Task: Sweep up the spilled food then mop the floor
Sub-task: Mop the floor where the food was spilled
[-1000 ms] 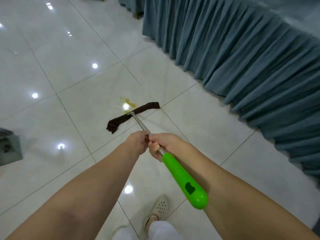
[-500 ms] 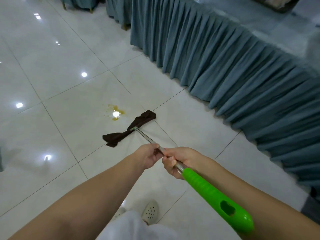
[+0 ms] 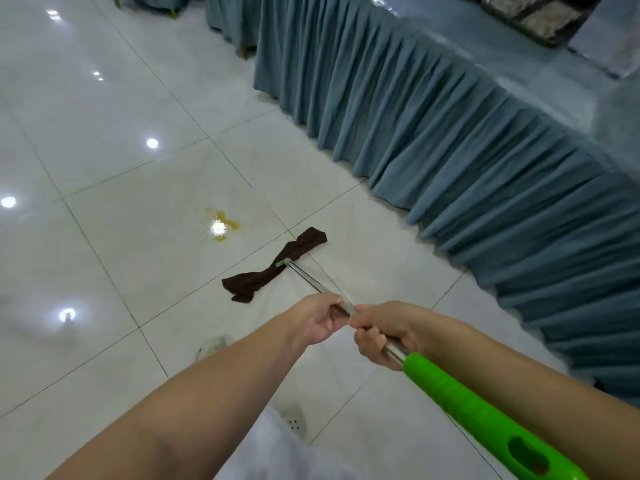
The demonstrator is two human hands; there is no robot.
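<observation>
On the glossy white tiled floor (image 3: 104,98), a yellow spill (image 3: 221,223) lies left of centre, apart from the dark brown mop cloth (image 3: 273,268) just to its right. The left hand (image 3: 320,318) and right hand (image 3: 384,332), side by side, grip the metal mop pole (image 3: 308,278) above its green plastic handle (image 3: 478,414). Pleated blue-grey desk skirting (image 3: 450,133) runs along the right.

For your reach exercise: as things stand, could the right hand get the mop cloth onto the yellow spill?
Probably yes. The right hand grips the mop pole, and only bare tile separates the brown mop cloth from the yellow spill.
</observation>
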